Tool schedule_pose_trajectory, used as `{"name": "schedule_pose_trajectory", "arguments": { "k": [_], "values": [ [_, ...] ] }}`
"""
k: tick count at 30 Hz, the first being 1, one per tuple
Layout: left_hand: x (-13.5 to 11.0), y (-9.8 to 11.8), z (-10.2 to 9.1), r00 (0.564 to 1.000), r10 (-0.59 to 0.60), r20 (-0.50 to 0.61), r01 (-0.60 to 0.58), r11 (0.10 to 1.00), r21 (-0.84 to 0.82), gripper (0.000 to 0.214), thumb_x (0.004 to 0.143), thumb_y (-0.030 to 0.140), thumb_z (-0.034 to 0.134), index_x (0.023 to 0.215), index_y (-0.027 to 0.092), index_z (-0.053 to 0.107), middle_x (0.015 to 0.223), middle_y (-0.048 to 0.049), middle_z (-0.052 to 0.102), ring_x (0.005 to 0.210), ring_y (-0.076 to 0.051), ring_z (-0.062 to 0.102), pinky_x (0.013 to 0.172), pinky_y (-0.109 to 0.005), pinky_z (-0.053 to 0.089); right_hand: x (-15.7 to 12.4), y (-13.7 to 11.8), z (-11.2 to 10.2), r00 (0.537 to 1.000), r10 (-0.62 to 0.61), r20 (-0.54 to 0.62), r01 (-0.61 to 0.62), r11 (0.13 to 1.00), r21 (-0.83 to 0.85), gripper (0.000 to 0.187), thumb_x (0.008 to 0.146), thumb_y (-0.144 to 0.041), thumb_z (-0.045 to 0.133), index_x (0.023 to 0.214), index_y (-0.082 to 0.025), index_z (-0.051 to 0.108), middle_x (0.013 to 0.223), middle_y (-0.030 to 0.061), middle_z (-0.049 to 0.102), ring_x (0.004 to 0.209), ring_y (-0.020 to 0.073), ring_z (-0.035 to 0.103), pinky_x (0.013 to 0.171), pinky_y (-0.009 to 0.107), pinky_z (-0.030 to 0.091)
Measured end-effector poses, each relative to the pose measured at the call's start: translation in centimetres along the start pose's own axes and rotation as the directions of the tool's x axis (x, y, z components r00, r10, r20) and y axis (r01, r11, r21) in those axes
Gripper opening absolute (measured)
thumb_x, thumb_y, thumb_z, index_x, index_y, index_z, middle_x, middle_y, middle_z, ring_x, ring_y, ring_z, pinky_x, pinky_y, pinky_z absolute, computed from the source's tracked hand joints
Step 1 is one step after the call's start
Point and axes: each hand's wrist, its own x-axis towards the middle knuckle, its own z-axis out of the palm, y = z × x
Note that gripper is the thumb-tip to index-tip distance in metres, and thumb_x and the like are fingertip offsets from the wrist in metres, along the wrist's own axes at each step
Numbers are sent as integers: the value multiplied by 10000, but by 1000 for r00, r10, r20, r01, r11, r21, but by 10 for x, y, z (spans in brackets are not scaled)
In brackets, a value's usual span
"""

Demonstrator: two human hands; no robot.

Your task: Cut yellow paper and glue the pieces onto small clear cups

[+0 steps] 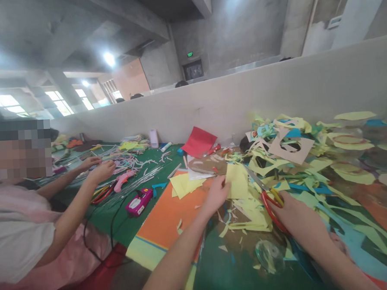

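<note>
My left hand point(217, 195) pinches the left edge of a yellow paper sheet point(237, 180) held just above the table. My right hand point(293, 215) grips red-handled scissors point(268, 196), whose blades point up and left at the sheet's right edge. Under both hands lie yellow offcuts point(252, 217) and an orange sheet point(171, 215) on the green table cover point(232, 272).
A heap of coloured paper scraps point(311, 156) fills the right side. A red sheet point(199, 141) leans on the grey partition wall point(275, 93). At the left a co-worker's hands point(99, 169) work near a pink glue gun point(124, 180), a magenta device point(139, 202) and black cables.
</note>
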Motion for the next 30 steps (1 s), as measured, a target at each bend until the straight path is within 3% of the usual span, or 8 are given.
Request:
{"name": "schedule_pose_trajectory", "arguments": {
  "k": [4,7,12,19,24,27,30],
  "values": [
    [6,-6,-9,987,-99,-128,68,971,-228,201,892,255,488,1003,163,630,923,-68,696,852,-186,641,772,-293,496,1,1,1,999,33,31,-30,997,-74,412,951,-531,292,976,-217,558,984,138,728,841,329,706,626,359,440],
    [10,-10,-10,968,-182,-175,108,924,-366,228,861,275,566,1053,159,607,936,-72,711,787,-161,658,716,-265,506,1,5,8,1000,-3,6,4,991,-131,347,960,-492,342,953,-211,545,954,137,722,858,317,703,621,351,432],
    [8,-8,-8,949,-278,-147,173,852,-494,261,777,327,692,958,152,621,761,-36,698,567,-128,598,574,-254,481,2,15,22,985,-158,-67,134,951,-278,177,947,-276,460,894,-168,590,898,151,714,900,295,682,681,341,447],
    [1,8,-4,954,-287,-86,182,782,-597,258,744,276,732,957,159,644,926,-78,745,695,-170,675,634,-279,533,1,26,32,948,-298,-112,233,888,-396,130,902,-124,519,866,-142,643,912,151,711,962,309,636,719,347,449],
    [-2,16,-3,957,-284,-54,182,738,-650,229,775,302,702,948,162,649,892,-76,759,687,-201,706,658,-317,564,12,48,49,883,-453,-123,359,821,-443,230,850,-29,490,851,-154,684,881,136,710,874,307,638,702,358,439],
    [-2,18,-5,954,-292,-72,170,721,-672,228,787,298,688,970,167,652,955,-83,762,794,-224,726,742,-343,577,20,64,63,833,-542,-111,450,780,-436,215,834,-57,522,799,-180,694,882,121,705,847,306,632,663,350,431],
    [-2,20,-7,952,-297,-77,166,708,-686,212,799,297,676,964,165,661,978,-92,763,892,-243,726,824,-372,573,21,69,68,791,-576,-207,465,786,-409,230,830,-46,513,751,-175,685,904,123,700,840,293,620,711,375,441]
  ]
}}
